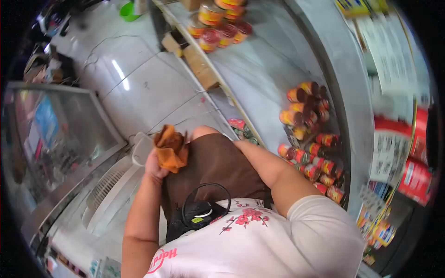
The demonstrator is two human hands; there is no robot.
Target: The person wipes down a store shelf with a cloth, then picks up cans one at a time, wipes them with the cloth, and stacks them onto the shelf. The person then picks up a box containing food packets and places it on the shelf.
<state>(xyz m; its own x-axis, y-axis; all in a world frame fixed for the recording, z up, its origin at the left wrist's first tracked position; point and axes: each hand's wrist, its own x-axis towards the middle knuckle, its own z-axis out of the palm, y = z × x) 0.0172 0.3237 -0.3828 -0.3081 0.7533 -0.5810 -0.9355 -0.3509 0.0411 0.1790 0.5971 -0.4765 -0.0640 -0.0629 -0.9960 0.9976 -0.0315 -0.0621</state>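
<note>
My left hand [156, 166] is closed around a crumpled orange-brown cloth [172, 150]. Right beside that hand is a whitish translucent plastic piece [141, 149]; I cannot tell whether the fingers also hold it. My right forearm [259, 162] reaches forward along the brown shorts [213, 162], and the right hand itself is hidden beyond them. Close to that arm runs the edge of a pale shelf [259, 60], on which jars and cans with red and yellow labels [308, 111] stand in a group.
More cans [211, 39] stand at the shelf's far end. A white fan [109, 185] is at my left, near a glass-fronted case [60, 134]. Cardboard boxes [201, 69] sit below the shelf edge. A cable crosses the tiled floor [139, 88] towards a green tub [129, 12].
</note>
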